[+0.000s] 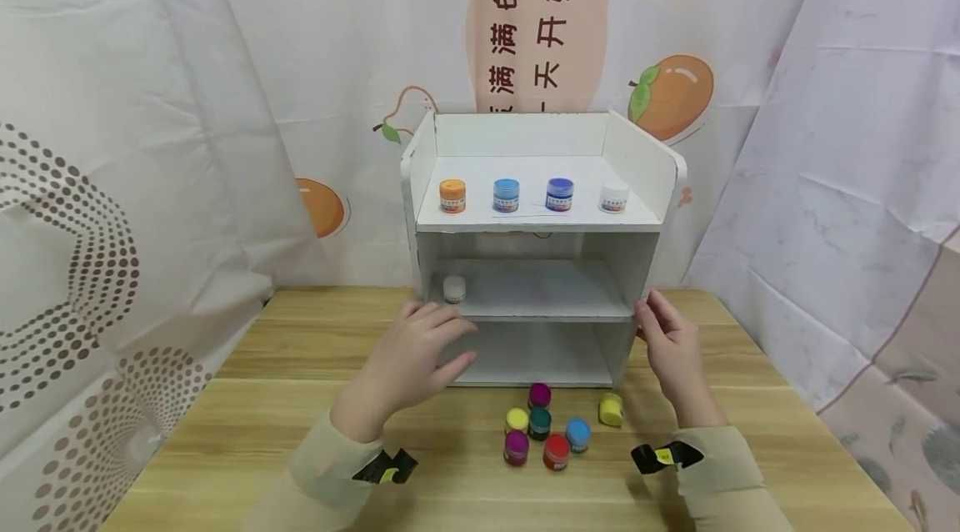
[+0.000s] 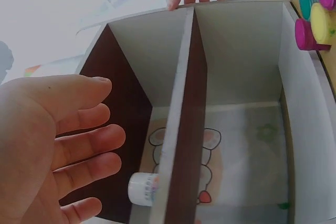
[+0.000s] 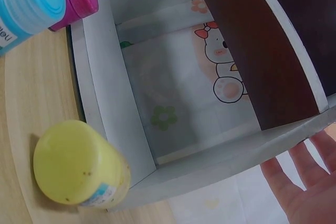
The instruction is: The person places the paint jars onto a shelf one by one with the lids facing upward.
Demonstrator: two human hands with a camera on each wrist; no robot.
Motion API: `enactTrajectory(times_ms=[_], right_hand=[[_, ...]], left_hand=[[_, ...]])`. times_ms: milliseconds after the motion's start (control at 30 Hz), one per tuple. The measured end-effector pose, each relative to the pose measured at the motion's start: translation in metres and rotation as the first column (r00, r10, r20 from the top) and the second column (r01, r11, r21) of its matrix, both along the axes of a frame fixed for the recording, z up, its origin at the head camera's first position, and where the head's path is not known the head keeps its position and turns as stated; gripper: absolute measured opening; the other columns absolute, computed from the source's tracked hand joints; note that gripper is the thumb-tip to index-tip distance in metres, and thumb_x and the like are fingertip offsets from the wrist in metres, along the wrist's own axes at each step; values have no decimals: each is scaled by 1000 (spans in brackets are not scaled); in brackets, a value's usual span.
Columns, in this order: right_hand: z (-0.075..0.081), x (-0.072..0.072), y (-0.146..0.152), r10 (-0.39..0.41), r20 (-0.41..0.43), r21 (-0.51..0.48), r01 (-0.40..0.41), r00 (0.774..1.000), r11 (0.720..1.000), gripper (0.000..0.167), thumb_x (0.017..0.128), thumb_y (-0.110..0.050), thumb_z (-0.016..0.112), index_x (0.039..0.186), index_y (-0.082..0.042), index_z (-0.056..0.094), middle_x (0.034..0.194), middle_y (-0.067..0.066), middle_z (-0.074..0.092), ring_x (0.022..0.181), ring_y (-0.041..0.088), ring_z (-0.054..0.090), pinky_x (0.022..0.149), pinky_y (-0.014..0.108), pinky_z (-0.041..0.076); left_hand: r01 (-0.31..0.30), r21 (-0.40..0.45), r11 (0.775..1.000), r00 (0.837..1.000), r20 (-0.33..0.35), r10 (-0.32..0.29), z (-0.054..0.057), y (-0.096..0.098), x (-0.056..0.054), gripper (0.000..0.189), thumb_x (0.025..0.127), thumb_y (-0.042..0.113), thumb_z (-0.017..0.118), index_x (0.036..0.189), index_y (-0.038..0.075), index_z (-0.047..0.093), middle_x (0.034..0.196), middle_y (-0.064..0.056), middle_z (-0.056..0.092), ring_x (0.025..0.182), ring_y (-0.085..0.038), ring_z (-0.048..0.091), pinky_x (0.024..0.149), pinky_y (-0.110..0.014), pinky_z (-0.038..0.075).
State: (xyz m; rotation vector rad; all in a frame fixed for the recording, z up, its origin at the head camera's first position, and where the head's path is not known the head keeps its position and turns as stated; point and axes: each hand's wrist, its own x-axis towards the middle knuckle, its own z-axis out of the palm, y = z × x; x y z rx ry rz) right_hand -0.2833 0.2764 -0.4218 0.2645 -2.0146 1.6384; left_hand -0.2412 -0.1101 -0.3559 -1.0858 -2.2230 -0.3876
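A white jar of paint (image 1: 453,289) stands at the left end of the middle level of a white shelf unit (image 1: 540,319). In front of that end is my left hand (image 1: 412,357), fingers apart and holding nothing. The left wrist view shows this hand (image 2: 63,135) beside the white jar (image 2: 143,188), not touching it. My right hand (image 1: 671,348) rests against the unit's right side, with its fingers (image 3: 302,174) along the outer face of the side board. A yellow jar (image 1: 611,410) lies tipped on the table just below that hand.
On the top level stand an orange jar (image 1: 452,196), a light blue jar (image 1: 506,195), a dark blue jar (image 1: 559,194) and a white jar (image 1: 613,197). Several more jars, including a red one (image 1: 557,451), cluster on the wooden table (image 1: 465,482) before the unit. A printed curtain (image 1: 360,32) hangs behind.
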Motion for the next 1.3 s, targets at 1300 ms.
enactTrajectory(times_ms=[1300], right_hand=[[3, 2, -2, 6, 12, -37, -6, 1000, 999, 47, 106, -18, 56, 147, 4, 49, 126, -7, 63, 106, 1, 62, 83, 17, 54]], left_hand=[[106, -312, 944, 929, 371, 18, -55, 43, -8, 25, 92, 26, 77, 116, 21, 76, 111, 10, 70, 101, -6, 64, 89, -31, 53]])
